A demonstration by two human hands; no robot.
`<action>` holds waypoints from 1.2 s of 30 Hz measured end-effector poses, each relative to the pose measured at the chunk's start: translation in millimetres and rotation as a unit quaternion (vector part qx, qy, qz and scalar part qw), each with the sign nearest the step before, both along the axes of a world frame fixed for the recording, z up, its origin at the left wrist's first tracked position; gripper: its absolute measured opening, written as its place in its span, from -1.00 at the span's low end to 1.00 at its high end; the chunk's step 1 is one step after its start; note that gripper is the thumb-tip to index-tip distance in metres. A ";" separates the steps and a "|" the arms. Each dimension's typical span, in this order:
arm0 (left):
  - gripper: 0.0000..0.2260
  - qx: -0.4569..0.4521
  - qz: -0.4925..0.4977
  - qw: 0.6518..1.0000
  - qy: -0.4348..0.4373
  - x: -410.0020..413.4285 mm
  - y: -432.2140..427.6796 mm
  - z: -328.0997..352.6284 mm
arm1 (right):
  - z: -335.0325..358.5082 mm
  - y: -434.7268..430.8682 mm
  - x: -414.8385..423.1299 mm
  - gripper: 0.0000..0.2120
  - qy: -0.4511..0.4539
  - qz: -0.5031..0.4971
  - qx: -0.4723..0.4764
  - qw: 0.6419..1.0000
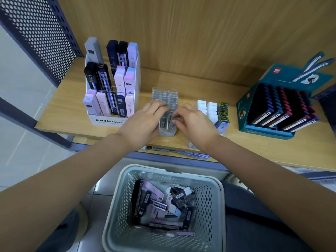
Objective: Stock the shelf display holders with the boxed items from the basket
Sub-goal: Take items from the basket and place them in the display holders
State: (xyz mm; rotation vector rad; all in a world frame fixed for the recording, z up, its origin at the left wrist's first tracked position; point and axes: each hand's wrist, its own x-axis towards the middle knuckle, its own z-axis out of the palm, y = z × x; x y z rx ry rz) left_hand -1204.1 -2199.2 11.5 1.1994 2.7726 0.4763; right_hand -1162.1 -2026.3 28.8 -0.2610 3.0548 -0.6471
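1. On the pale wooden shelf board (200, 82), about mid-width: a clear plastic display holder (173, 96) with several lanes, packed with small clear plastic boxes (164, 93) standing in rows.
2. Left hand (143, 122) reaching in from the holder's left side, fingers (158, 104) fairly straight and laid across the tops of the boxes in the left lane, nothing clenched inside; thumb low, near the holder's front corner.
3. Right hand (195, 122) at the holder's right side, fingertips bent and drawn together, seemingly pinching a single clear box (170, 125) at the front of the holder; too blurred to show the exact contact.
4. Just left of the holder: a white tiered cardboard stand (109, 120) printed MONO, holding upright slim cases in black, navy, pink, pale blue and grey.
5. Just right of the right hand: two rows of white blocks (201, 105) and one row of green-and-black-edged packs (223, 110), partly hidden behind the wrist.
6. Far right on the shelf: a teal cardboard display box (254, 129), tilted back, filled with dark flat items trimmed in blue and red.
7. Below the shelf edge, between the two forearms: a grey-green perforated plastic basket (215, 206), with a loose jumble of slim boxed items (160, 206) in black, pink and white at its bottom, well apart from both hands.
8. At upper left: a dark perforated metal panel (36, 33).
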 end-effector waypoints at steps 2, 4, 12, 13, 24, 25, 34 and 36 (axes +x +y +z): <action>-0.43 -0.002 -0.001 1.000 -0.001 0.4 0.3 0.4 | 0.7 -2.4 -0.7 -0.84 0.012 -0.011 0.030 0.999; -0.43 -0.006 -0.001 1.000 -0.002 1.0 0.7 2.2 | 2.2 -3.4 -1.8 -0.81 0.036 -0.026 0.084 0.996; -0.48 -0.039 0.017 0.999 -0.002 10.5 2.4 16.5 | 1.0 -8.4 11.4 -0.80 0.186 -0.003 0.168 0.968; -0.51 -0.018 0.029 0.999 0.007 16.8 0.0 16.9 | -2.0 -8.6 19.2 -0.75 0.193 0.006 0.150 0.970; -0.70 0.003 0.074 0.989 -0.128 145.3 -53.2 -75.7 | -92.5 -34.8 137.1 -0.64 -0.262 0.144 0.077 0.951; -0.68 -0.025 0.078 0.982 -0.168 152.0 -51.2 -87.2 | -106.2 -36.4 144.4 -0.61 -0.288 0.124 0.070 0.947; -0.51 -0.087 0.121 0.901 -0.408 158.4 -22.8 -169.5 | -195.1 -16.4 175.2 -0.33 -0.335 -0.167 0.026 0.927; -0.53 -0.087 0.125 0.886 -0.437 158.1 -19.4 -185.1 | -204.7 -12.9 178.7 -0.33 -0.330 -0.197 -0.006 0.923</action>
